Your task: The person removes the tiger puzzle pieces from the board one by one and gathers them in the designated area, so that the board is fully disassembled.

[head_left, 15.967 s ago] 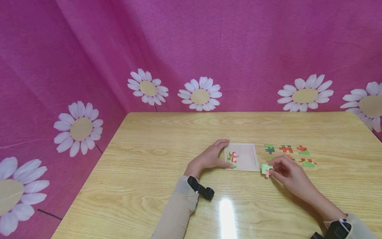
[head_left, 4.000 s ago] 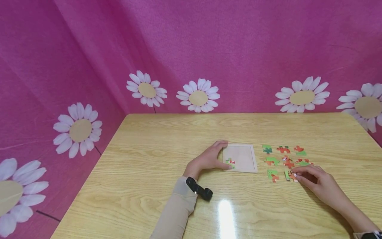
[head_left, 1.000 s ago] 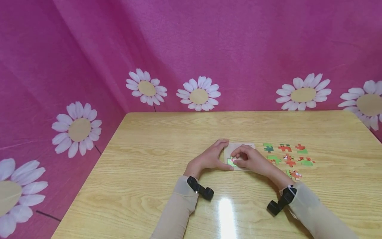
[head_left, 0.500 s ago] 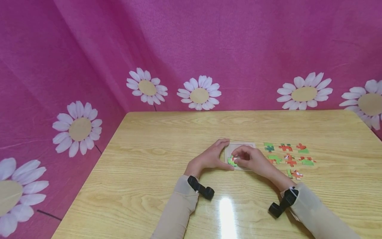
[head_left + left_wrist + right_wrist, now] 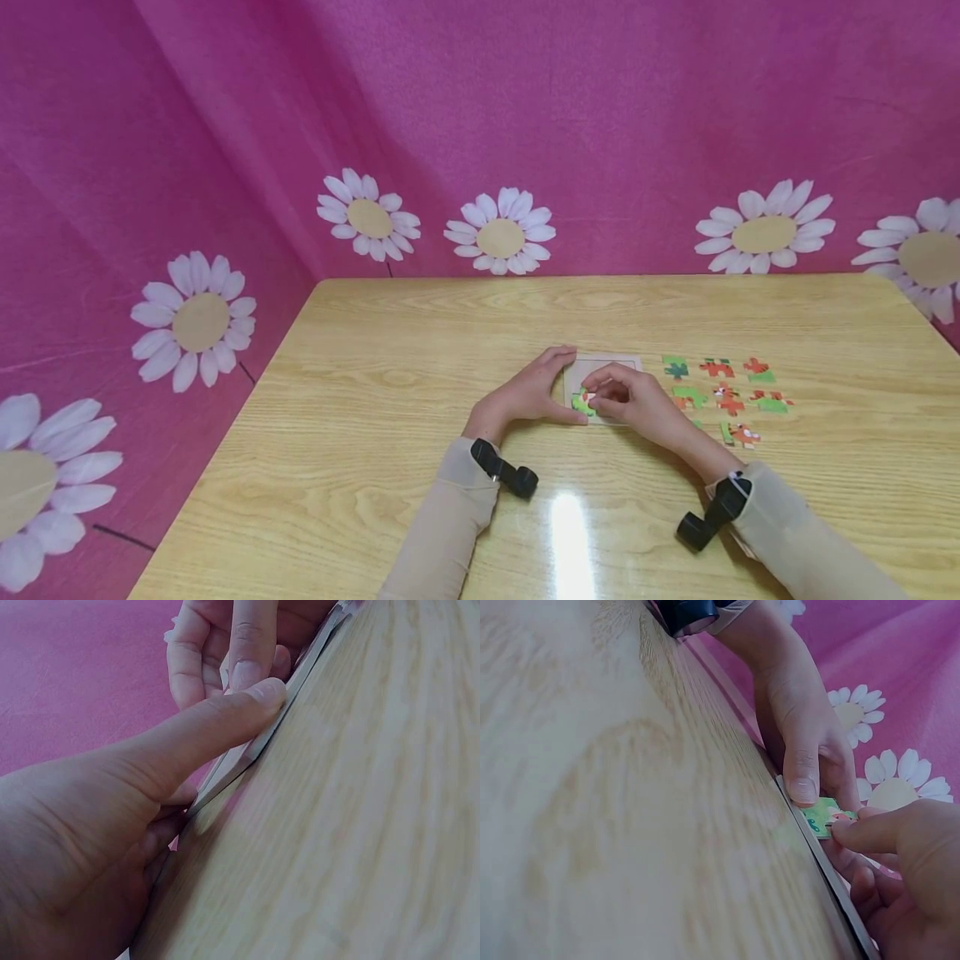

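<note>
A small square wooden puzzle tray (image 5: 602, 358) lies on the table. My left hand (image 5: 521, 392) grips it from the left, thumb over the near edge and fingers at the far corner. My right hand (image 5: 637, 404) reaches over the tray and pinches a green puzzle piece (image 5: 582, 403) at its near left corner. In the right wrist view this green-and-red piece (image 5: 819, 816) sits between thumb and fingers, close to the left thumb. The left wrist view shows the left thumb (image 5: 225, 724) pressing the tray's rim (image 5: 238, 761). My right hand covers much of the tray's inside.
Right of the tray, several loose puzzle pieces (image 5: 729, 400) lie in rows, green and orange. One near-row piece (image 5: 742, 435) lies beside my right forearm, which partly hides another. The wooden table (image 5: 360, 417) meets a pink daisy curtain (image 5: 622, 125) behind and at left.
Over 16 seconds, pieces left the tray and more lie on the table. Since 4 seconds ago, my right hand has moved left from the loose pieces to the tray's corner piece. Left hand unmoved.
</note>
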`<state>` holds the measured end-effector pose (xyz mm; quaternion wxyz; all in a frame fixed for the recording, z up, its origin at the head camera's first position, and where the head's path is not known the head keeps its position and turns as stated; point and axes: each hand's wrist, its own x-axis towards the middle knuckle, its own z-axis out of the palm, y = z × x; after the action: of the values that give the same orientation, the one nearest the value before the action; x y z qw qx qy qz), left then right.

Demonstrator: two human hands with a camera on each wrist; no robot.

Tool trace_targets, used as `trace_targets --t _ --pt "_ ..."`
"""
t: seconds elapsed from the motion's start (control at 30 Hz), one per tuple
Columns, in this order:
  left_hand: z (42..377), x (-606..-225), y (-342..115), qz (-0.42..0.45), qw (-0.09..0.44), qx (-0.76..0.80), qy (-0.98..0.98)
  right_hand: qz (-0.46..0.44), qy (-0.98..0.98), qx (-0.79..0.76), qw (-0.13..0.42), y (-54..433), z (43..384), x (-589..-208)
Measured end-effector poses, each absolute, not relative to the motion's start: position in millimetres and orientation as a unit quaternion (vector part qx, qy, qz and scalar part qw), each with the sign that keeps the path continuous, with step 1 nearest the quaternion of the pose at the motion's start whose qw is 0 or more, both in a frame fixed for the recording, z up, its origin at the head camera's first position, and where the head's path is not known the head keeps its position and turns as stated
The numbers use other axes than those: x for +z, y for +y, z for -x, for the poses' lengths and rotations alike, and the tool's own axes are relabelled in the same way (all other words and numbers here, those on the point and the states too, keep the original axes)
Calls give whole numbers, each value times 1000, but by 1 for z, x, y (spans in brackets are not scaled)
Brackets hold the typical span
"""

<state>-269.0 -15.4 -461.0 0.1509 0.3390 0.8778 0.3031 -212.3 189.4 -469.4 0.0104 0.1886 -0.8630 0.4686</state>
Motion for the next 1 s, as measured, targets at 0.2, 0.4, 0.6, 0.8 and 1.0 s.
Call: trace_targets --t 0.2,0.4,0.6,0.8,1.0 --pt "268 -461 -16 -336 153 304 878 -186 -862 471 15 189 212 -470" --pt "267 -459 -16 -338 156 298 879 -179 -861 476 14 190 213 -472" --pt "268 -459 -17 -342 155 294 879 -174 -858 483 22 191 213 -472" --pt "269 -460 -17 -345 156 299 876 -176 -855 486 31 191 214 -471" --pt "268 -459 -17 -340 159 300 877 -174 -855 487 36 193 212 -471"
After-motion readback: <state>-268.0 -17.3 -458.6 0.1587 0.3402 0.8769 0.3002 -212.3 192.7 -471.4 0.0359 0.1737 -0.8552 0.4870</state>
